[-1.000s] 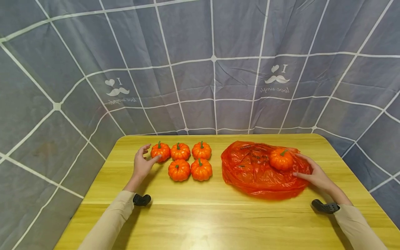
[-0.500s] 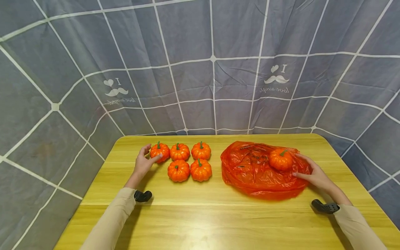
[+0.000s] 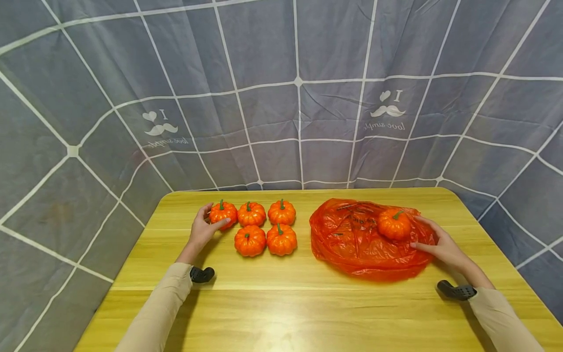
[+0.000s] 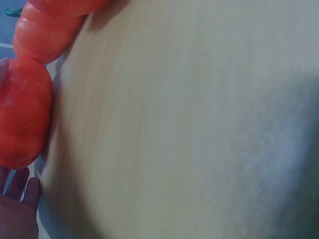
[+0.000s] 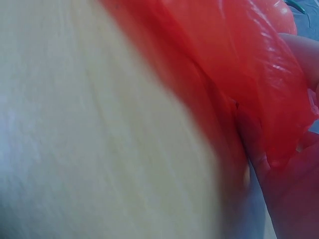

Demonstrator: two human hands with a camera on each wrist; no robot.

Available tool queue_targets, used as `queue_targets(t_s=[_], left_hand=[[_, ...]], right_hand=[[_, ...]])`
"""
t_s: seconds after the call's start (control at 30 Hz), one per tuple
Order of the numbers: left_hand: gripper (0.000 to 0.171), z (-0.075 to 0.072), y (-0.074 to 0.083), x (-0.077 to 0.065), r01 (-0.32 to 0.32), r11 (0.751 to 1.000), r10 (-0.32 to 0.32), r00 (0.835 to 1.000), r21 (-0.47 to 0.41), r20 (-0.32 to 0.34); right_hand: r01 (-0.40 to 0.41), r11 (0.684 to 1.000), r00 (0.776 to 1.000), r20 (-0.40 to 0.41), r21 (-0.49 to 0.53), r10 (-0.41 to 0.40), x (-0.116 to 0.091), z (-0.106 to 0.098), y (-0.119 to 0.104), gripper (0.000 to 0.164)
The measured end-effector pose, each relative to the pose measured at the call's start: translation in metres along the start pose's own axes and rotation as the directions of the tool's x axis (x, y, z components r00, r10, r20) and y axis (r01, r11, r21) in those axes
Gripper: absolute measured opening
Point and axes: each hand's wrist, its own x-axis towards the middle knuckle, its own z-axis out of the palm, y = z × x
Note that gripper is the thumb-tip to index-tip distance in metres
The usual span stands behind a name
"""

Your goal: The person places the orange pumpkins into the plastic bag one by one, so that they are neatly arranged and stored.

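My left hand [image 3: 204, 230] is at the far-left small orange pumpkin [image 3: 223, 214], fingers along its outer side and thumb across its front. In the left wrist view this pumpkin [image 4: 25, 114] sits between the thumb at the frame's edge and the fingers below. On the right lies a crumpled red plastic bag [image 3: 347, 249] with dark print. A pumpkin [image 3: 394, 224] shows at the bag's right part, its green stem up. My right hand [image 3: 446, 249] grips the bag's right edge beside that pumpkin. The right wrist view shows thin red film [image 5: 269, 99] bunched between thumb and fingers.
Several more pumpkins stand close together right of the left hand: two in the back row, the nearer one [image 3: 251, 214] beside the held one, and two in front [image 3: 250, 241]. All rest on a wooden table [image 3: 281, 303]. A grey checked curtain [image 3: 272, 112] hangs behind.
My left hand has moved slightly right and closer around the far-left pumpkin. The right hand, the bag and the pumpkin by it stay as they were; the view shifts slightly.
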Motion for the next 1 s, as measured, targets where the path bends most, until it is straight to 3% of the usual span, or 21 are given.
queue_targets(t_s=[0.53, 1.0], left_hand=[[0.078, 0.0024, 0.0039, -0.0022, 0.011, 0.998, -0.009, 1.0, 0.065, -0.026], [0.076, 0.006, 0.0059, -0.0029, 0.026, 0.998, -0.022, 0.997, 0.065, -0.071]], right_hand=[[0.007, 1.0, 1.0, -0.005, 0.0, -0.007, -0.0008, 0.0, 0.0003, 0.073], [-0.024, 1.0, 1.0, -0.002, -0.006, 0.024, -0.0021, -0.0003, -0.0039, 0.073]])
